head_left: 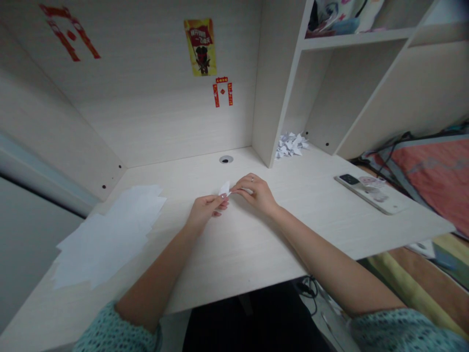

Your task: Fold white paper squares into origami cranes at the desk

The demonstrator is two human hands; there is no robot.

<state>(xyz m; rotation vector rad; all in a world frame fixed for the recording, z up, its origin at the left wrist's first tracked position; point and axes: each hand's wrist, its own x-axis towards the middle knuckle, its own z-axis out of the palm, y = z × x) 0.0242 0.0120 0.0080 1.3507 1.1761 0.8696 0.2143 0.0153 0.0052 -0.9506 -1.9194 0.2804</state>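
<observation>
While my left hand (205,208) pinches a small white paper (224,187), my right hand (255,193) pinches its three-o'clock edge; sheets (113,234) lie toward eight, paper bits (291,145) toward two.

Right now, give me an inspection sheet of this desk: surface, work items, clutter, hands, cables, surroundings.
Surface: pale desk, bare wood-look top, round hole near the back.
Work items: small white paper in hand; white sheets spread at left; heap of white paper pieces in the right compartment.
Clutter: phone, camera side up.
Hands: left hand and right hand pinch the small paper.
Cables: dark cable below the desk.
Surroundings: yellow picture on the back panel.
</observation>
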